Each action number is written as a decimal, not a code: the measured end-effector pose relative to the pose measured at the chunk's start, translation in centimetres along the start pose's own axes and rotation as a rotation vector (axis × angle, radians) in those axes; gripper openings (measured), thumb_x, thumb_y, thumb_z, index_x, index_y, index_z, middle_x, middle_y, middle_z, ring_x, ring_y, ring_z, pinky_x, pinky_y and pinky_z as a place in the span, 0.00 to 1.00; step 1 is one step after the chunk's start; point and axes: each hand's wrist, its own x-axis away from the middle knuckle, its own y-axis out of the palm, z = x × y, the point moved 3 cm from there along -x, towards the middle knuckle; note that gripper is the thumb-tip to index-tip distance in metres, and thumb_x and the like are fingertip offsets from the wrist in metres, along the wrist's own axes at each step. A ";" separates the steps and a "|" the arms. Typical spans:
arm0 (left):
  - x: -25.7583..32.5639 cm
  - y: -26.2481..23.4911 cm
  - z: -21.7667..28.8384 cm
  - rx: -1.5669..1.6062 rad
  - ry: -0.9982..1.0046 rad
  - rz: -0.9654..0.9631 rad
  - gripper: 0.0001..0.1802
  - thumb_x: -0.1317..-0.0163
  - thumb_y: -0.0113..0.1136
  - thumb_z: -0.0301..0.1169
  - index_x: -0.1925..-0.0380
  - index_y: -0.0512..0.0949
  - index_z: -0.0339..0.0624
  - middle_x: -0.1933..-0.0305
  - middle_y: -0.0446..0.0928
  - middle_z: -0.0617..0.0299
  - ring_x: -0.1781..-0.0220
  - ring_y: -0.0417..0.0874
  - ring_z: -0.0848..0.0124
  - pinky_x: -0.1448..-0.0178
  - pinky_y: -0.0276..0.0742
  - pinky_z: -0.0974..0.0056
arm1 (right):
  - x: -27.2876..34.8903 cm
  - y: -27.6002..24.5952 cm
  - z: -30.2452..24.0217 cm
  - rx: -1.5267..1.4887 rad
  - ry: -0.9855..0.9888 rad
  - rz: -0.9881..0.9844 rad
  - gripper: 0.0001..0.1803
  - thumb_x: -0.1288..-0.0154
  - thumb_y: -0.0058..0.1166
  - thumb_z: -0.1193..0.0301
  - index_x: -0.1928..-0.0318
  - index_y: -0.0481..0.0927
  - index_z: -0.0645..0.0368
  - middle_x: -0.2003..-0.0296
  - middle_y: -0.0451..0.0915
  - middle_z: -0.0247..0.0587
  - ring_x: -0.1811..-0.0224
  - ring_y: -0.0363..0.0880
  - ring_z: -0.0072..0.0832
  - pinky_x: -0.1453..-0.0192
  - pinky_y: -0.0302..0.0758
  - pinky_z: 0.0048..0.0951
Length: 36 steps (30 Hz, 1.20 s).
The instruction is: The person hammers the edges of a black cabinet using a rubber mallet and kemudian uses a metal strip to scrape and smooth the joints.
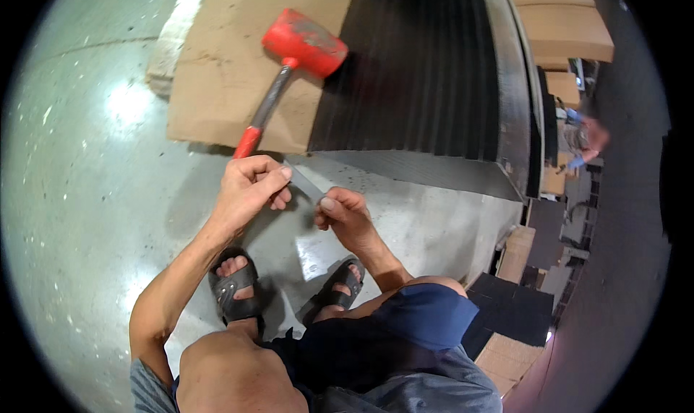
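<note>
We've got a thin grey strip pinched at both ends: left hand has thumb and fingers closed on its upper-left end, right hand closes fingertips on the lower-right end. Strip looks flat, narrow, metal-ish, slanting down to the right, held above the floor w/ our sandals below it.

Just past the left hand lies a red mallet, head on cardboard, handle tip near our knuckles but apart. Right of that a black ribbed mat, its near edge just beyond the strip. Grey slab edge runs under it. Open floor to the left; right side crowded w/ boxes and black tiles. Another person far right, blurred.
</note>
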 end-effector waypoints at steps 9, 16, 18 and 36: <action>0.0 6.0 3.9 -0.106 0.245 -0.029 0.15 0.33 0.59 0.31 0.78 0.75 0.35 0.81 0.76 0.64 0.79 0.73 0.82 0.75 0.68 0.74 | 1.7 1.9 -6.1 0.061 -0.011 -0.028 0.12 0.33 0.55 0.65 0.69 0.80 0.61 0.77 0.79 0.34 0.76 0.75 0.20 0.71 0.70 0.24; 2.1 9.1 9.1 -0.007 0.468 -0.085 0.14 0.33 0.58 0.32 0.74 0.78 0.33 0.80 0.77 0.64 0.78 0.74 0.81 0.74 0.70 0.73 | 5.3 3.7 -14.4 0.136 -0.161 -0.067 0.10 0.38 0.59 0.68 0.68 0.81 0.65 0.74 0.80 0.40 0.74 0.78 0.27 0.70 0.74 0.30; 2.6 8.5 9.8 -0.018 0.529 -0.047 0.13 0.33 0.57 0.31 0.74 0.78 0.33 0.81 0.77 0.64 0.78 0.74 0.81 0.74 0.69 0.73 | 6.6 4.2 -16.8 0.732 -0.525 -0.132 0.10 0.44 0.63 0.72 0.65 0.81 0.66 0.73 0.81 0.43 0.74 0.79 0.30 0.68 0.74 0.30; 3.7 8.8 5.3 0.022 0.286 -0.041 0.12 0.33 0.59 0.33 0.70 0.81 0.33 0.78 0.78 0.63 0.76 0.76 0.80 0.70 0.74 0.73 | 7.9 7.1 -26.9 1.864 -1.091 0.032 0.24 0.55 0.69 0.71 0.53 0.82 0.56 0.46 0.75 0.43 0.35 0.62 0.50 0.37 0.67 0.45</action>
